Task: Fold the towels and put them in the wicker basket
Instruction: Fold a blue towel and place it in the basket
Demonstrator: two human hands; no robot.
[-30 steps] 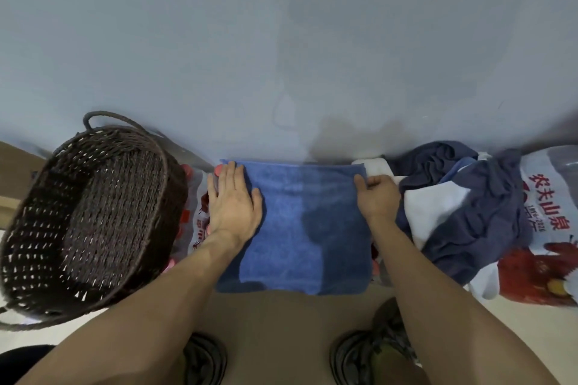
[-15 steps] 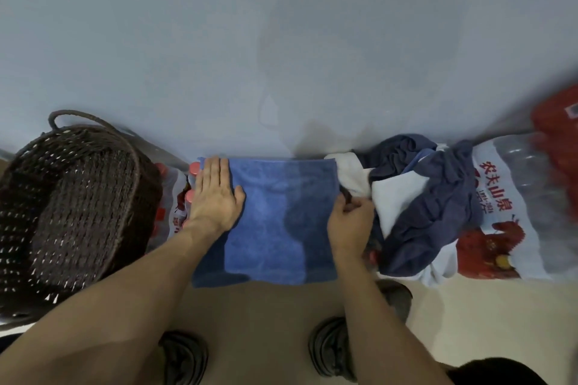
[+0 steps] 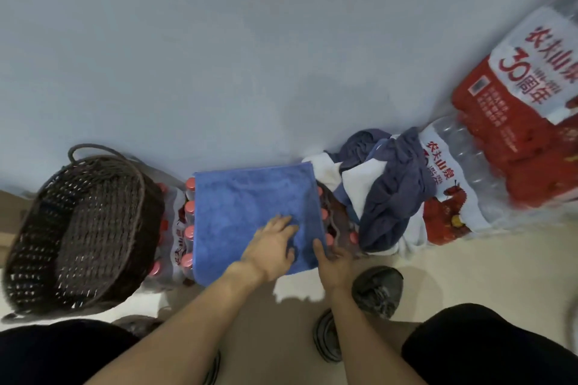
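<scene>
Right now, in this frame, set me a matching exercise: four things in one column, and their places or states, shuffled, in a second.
Things:
1. dark brown wicker basket
2. blue terry towel
3. heap of navy and white cloths
4. left hand

Places or states:
A. lies flat on the towel
B. far left, nothing visible inside
C. spread over shrink-wrapped bottles
D. crumpled, right of the towel

Pairs: 1-B, 2-C, 3-D, 4-A

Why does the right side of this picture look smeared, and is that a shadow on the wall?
Head view: the red water packs at the right edge are streaked by motion blur and bent by the wide lens; the blue towel stays fairly sharp; a faint grey shadow falls on the wall above it.
</scene>
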